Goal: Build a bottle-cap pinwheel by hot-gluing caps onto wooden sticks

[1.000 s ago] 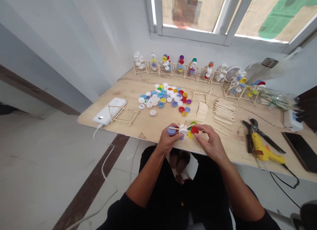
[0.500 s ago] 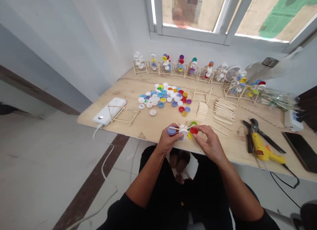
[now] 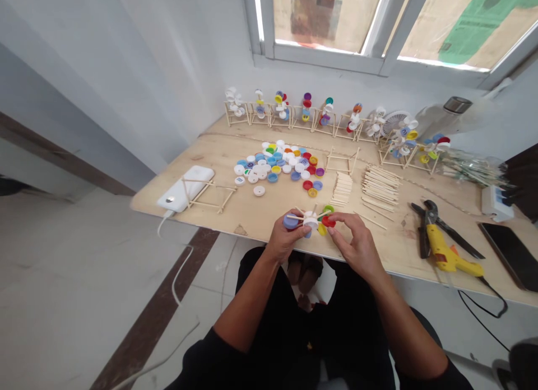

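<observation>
"What's that left hand [image 3: 282, 240] got?"

"A spoked cap piece [image 3: 310, 218], its grip closed on the left side, thumb against the white hub [image 3: 310, 224]. It's right over the worktop's [image 3: 260, 213] near edge."

"And the right hand [image 3: 357, 244]?"

"Thumb and forefinger are pinching the red cap [image 3: 328, 222] at the piece's right side, just beside the yellow cap [image 3: 321, 230] and the green cap [image 3: 328, 209]."

"Is the red one fixed to its stick?"

"Can't tell from here."

"What's beyond?"

"Loose caps [image 3: 273, 166] spread farther back, short sticks [image 3: 342, 187] to their right, longer sticks [image 3: 381, 186] beside those. The yellow glue gun [image 3: 444, 252] lies near the black phone [image 3: 510, 255]."
</observation>
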Demonstrator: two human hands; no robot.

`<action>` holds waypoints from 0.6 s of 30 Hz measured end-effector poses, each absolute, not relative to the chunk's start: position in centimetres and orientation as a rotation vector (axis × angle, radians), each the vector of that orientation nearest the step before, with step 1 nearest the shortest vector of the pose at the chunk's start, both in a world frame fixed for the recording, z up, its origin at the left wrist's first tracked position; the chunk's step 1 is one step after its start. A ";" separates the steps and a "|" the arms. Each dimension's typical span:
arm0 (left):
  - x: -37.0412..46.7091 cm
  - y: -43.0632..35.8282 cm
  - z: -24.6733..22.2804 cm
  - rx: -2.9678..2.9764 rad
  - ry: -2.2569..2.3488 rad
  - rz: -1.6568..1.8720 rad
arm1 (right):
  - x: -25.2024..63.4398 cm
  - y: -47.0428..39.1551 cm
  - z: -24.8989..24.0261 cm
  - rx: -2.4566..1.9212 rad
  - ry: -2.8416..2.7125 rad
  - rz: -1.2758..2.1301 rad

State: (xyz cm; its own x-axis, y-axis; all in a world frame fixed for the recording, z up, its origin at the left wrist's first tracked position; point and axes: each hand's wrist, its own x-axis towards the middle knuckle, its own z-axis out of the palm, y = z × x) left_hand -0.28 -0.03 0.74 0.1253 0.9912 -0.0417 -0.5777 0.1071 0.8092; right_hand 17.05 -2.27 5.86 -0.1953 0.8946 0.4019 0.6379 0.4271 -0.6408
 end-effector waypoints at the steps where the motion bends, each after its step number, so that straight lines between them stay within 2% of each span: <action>1: -0.3 0.0 0.8 0.736 0.706 1.309 | 17.1 -2.3 5.8 -1.293 -1.947 0.391; 9: -0.2 0.0 0.9 0.703 0.704 1.308 | 17.0 -2.1 5.2 -1.281 -2.081 0.054; 18: -0.1 0.1 0.9 0.680 0.717 1.340 | 16.5 -1.7 5.2 -1.265 -2.105 -0.119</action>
State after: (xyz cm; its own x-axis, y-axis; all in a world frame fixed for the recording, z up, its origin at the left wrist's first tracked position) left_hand -0.06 0.05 0.88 0.0883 0.9937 -0.0688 -0.6091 0.1086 0.7856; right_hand 16.50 -1.70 5.16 -0.3056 0.7514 0.5848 0.8128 0.5258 -0.2509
